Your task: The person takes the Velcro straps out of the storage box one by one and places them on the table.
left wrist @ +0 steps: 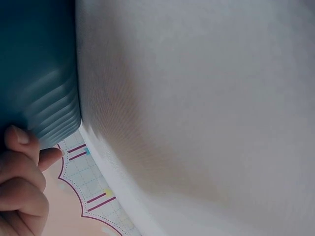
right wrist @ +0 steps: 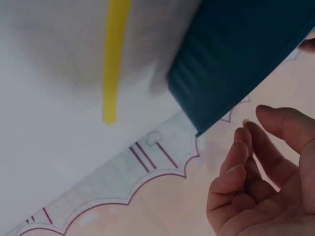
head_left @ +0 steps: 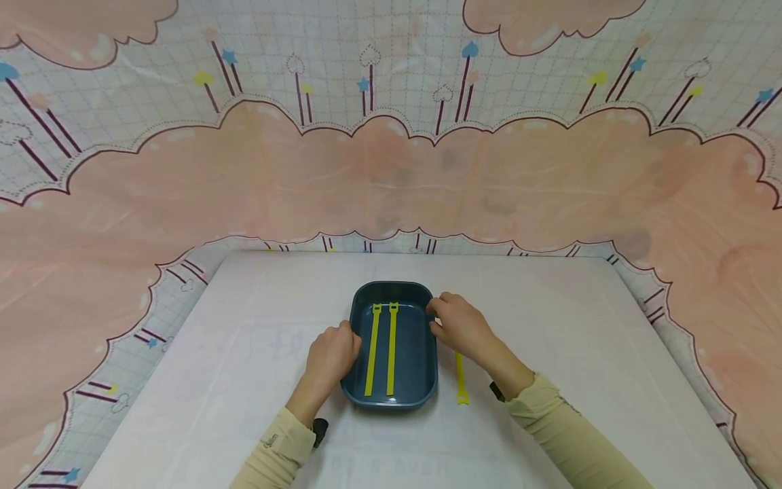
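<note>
A dark blue tray [head_left: 412,367] holds two yellow strips, one on the left [head_left: 372,353] and one beside it [head_left: 392,353], lying lengthwise. My left hand [head_left: 332,353] grips the tray's left rim; the left wrist view has its curled fingers [left wrist: 22,184] against the ribbed blue wall [left wrist: 49,93]. At the upper right rim is my right hand [head_left: 462,327], its fingers bent. In the right wrist view that hand [right wrist: 266,177] has a gap between thumb and forefinger, just off the tray [right wrist: 236,64]. Another yellow strip [head_left: 461,384] lies outside, right of the tray, partly hidden by the right hand.
The white table [head_left: 244,353] extends around the tray, its far edge close to a patterned cloth [head_left: 391,183] in peach and white. A dark band [head_left: 320,432] shows at the left wrist and another [head_left: 497,391] at the right.
</note>
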Available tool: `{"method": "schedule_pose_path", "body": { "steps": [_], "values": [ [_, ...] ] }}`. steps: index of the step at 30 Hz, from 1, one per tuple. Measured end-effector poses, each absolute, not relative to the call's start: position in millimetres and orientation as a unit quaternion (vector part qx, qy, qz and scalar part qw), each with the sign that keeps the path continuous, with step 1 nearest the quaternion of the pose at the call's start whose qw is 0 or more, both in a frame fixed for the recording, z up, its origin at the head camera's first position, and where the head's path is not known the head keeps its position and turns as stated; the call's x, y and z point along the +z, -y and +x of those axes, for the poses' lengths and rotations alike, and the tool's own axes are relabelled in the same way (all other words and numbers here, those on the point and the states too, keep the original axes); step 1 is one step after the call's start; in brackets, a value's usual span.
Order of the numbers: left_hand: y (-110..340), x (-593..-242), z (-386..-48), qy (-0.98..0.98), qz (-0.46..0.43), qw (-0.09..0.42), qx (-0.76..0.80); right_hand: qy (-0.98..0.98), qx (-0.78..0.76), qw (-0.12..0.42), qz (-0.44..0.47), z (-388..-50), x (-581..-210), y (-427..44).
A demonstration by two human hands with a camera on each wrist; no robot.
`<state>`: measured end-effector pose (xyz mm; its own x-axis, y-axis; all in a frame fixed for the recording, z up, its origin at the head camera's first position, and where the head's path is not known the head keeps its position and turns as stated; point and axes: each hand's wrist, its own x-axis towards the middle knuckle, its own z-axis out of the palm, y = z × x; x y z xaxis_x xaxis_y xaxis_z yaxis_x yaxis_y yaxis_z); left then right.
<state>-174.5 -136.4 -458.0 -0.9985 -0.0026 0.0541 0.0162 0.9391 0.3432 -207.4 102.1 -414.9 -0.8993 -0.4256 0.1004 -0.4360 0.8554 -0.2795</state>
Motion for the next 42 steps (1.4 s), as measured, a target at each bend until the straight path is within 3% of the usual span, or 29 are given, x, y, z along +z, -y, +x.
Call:
{"method": "schedule_pose_path", "body": {
  "steps": [14, 42],
  "values": [
    [137.0, -459.3, -175.0, 0.984, -0.003, 0.023, -0.175, 0.944, 0.117, -0.017, 0.307, -209.3, -419.0, -72.6],
    [138.2, -459.1, -175.4, 0.984, -0.006, 0.016, -0.178, 0.934, -0.044, -0.072, 0.347, -218.6, -445.1, -35.7]
  ]
}}
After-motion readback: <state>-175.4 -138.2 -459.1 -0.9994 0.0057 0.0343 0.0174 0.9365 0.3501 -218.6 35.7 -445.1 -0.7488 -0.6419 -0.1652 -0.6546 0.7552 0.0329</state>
